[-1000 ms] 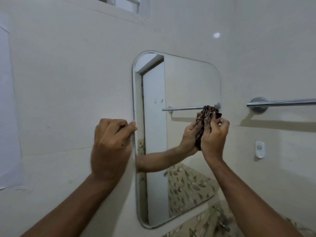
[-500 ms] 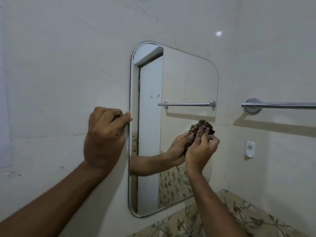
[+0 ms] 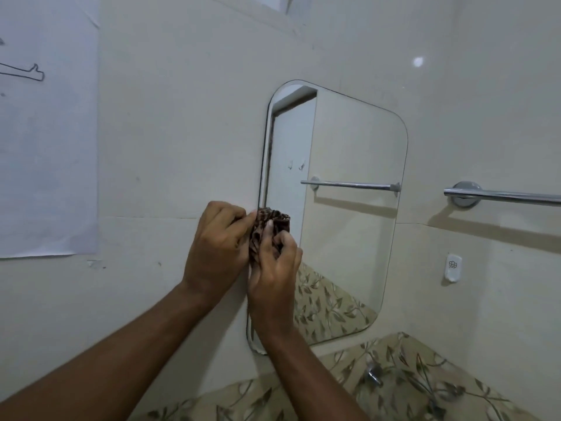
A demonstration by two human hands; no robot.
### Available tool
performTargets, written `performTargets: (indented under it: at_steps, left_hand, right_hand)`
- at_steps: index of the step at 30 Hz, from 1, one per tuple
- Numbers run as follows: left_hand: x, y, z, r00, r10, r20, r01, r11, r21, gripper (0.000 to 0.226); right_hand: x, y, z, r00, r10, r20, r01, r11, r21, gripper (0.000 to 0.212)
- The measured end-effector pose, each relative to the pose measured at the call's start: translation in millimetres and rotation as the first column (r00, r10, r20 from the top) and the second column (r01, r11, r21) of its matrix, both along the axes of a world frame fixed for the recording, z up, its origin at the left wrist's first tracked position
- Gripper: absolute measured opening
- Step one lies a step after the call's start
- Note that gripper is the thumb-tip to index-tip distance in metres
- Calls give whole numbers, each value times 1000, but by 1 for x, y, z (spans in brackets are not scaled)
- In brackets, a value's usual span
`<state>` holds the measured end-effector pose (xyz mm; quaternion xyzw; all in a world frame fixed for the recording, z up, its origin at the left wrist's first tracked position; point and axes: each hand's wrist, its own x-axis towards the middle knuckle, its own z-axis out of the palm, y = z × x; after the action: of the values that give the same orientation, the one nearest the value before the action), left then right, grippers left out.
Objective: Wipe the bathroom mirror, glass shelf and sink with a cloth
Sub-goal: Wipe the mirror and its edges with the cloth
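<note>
Tall rounded-corner frameless wall mirror [image 3: 349,226] is mounted upright, long axis vertical, on cream tiled wall [image 3: 182,147]. Nearly all of its glass lies to the right of and above both grips; only the left edge strip is covered.

Chrome towel rail [image 3: 501,196] is fixed right of the mirror, well apart. White paper sheet [image 3: 48,132] is taped far left of the mirror.

Left hand [image 3: 217,247] is at the mirror's left edge, mid-height, fingers curled, pinching the cloth's edge. Right hand [image 3: 273,268] is just inside that edge, fingers curled round the cloth.

Brown patterned bunched cloth [image 3: 271,223] is held between both hands, against the glass at the left edge.

Judgement: right hand is nearer the unwiped glass; the stroke should run rightward. Shelf and sink are not identifiable.
</note>
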<state>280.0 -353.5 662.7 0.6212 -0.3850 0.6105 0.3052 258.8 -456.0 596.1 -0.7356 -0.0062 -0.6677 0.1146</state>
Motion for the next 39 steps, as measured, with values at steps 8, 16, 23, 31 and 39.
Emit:
performTargets:
  at_steps: [8,16,23,31,39]
  left_hand:
    - [5,-1,-17,999,12,39,-15,997,81,18]
    - [9,-4,-21,999,27,33,-29,998,64,16]
    - [10,-6,-23,998,28,62,-31,998,51,19]
    - [9,-7,-21,998,16,65,-18,999,29,17]
    - [4,-3,-20,999,25,41,-26,999,25,16]
  right_hand:
    - [-5,-54,-23,999,-37,-17,37,999,-16,62]
    - [-4,-144,6,981,-145,126,102,950,296,46]
    - [1,-225,4,967,-217,131,130,869,478,35]
    - [5,-198,-30,971,-222,90,87,675,733,30]
    - [-1,-56,-9,974,28,226,-143,848,511,33]
